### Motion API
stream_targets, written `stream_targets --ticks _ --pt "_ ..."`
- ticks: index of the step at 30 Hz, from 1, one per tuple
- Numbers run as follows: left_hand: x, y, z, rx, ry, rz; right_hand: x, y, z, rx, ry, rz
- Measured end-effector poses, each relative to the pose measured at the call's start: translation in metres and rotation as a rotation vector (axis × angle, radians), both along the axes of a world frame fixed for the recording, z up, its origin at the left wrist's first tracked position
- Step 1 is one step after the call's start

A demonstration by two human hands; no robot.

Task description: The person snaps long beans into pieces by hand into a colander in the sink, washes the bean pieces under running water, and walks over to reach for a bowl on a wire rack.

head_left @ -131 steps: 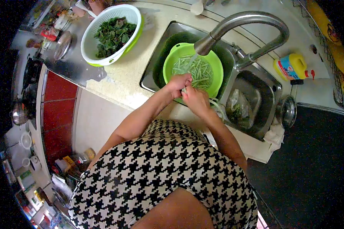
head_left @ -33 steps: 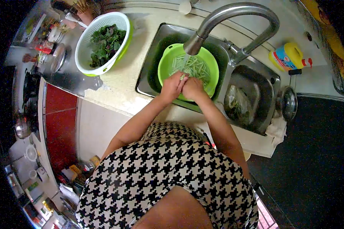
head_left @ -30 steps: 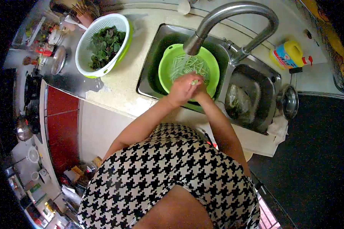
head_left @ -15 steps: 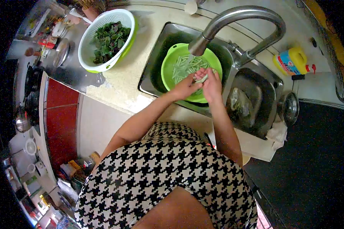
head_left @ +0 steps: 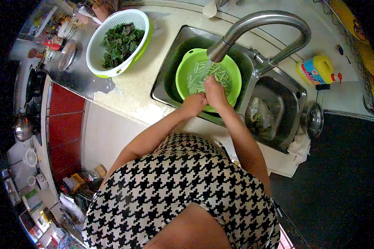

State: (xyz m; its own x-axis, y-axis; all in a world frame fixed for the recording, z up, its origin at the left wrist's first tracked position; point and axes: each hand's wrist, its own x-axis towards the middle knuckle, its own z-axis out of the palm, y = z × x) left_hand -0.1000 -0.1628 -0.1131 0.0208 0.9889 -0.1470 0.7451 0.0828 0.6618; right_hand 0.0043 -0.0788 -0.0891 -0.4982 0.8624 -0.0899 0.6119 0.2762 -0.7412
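Cut green bean pieces (head_left: 221, 74) lie in water inside a light green basin (head_left: 181, 79), which sits in the left bowl of the sink. Water runs from the faucet head (head_left: 218, 50) into it. My right hand (head_left: 215, 93) is over the beans beside the stream, its fingers curled closed; whatever is inside is hidden. At the basin's near rim, my left hand (head_left: 194, 104) touches or nearly touches the right one. Its fingers are folded in, and their contents do not show.
A white colander (head_left: 94, 56) of dark leafy greens (head_left: 122, 43) stands on the counter at left. The right sink bowl (head_left: 284, 99) holds a clear plastic bag (head_left: 262, 114). A yellow detergent bottle (head_left: 316, 69) and a glass lid (head_left: 313, 119) are farther right.
My hands, earlier raised together with pale green pieces between them, have turned over. The left has drawn back toward the near rim, and the pieces are out of sight in the hands.
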Motion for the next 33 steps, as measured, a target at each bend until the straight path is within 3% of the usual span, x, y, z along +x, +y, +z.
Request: stream_targets --ticks 3,4,6,8,10,12,15,16,19,22,25,28,31,32,33 --pt "-0.036 0.015 0.021 -0.136 -0.446 0.077 0.006 0.014 -0.012 -0.138 0.066 -0.035" --pt "-0.038 0.017 0.032 -0.161 -0.705 0.223 0.01 0.018 -0.023 -0.19 0.105 -0.06" --pt "-0.043 0.023 0.044 -0.185 -1.201 0.461 0.012 0.023 -0.043 0.032 0.191 -0.125" --pt "-0.047 0.025 0.045 -0.213 -1.439 0.585 0.016 0.037 -0.058 0.226 0.094 -0.167" --pt "-0.05 0.026 0.04 -0.24 -1.617 0.68 0.02 0.027 -0.024 -0.054 0.227 -0.015" --pt "-0.05 0.025 0.033 -0.257 -1.645 0.701 0.016 0.019 -0.011 -0.301 0.419 0.093" --pt "-0.051 0.027 0.02 -0.285 -1.66 0.696 0.013 0.0 -0.004 -0.273 0.332 0.142" --pt "-0.051 0.027 0.017 -0.294 -1.659 0.691 0.011 -0.003 -0.009 -0.064 0.279 0.148" --pt "-0.047 0.027 0.017 -0.3 -1.671 0.757 0.012 -0.009 0.006 -0.088 0.321 0.149" --pt "-0.046 0.025 0.025 -0.323 -1.671 0.817 0.013 -0.012 0.019 0.226 0.086 0.253" --pt "-0.041 0.024 0.032 -0.302 -1.701 0.855 0.012 -0.015 0.018 0.249 -0.098 0.26" --pt "-0.042 0.022 0.026 -0.374 -1.485 0.885 0.012 -0.028 0.029 0.348 -0.26 0.297" --pt "-0.035 0.016 0.029 -0.536 -1.358 0.746 0.017 -0.049 0.047 0.438 -0.211 0.456" --pt "-0.025 0.013 0.031 -0.582 -1.219 0.711 0.021 -0.054 0.033 0.5 -0.051 0.462" --pt "-0.02 0.009 0.04 -0.6 -1.211 0.659 0.027 -0.056 0.039 0.453 -0.133 0.453"
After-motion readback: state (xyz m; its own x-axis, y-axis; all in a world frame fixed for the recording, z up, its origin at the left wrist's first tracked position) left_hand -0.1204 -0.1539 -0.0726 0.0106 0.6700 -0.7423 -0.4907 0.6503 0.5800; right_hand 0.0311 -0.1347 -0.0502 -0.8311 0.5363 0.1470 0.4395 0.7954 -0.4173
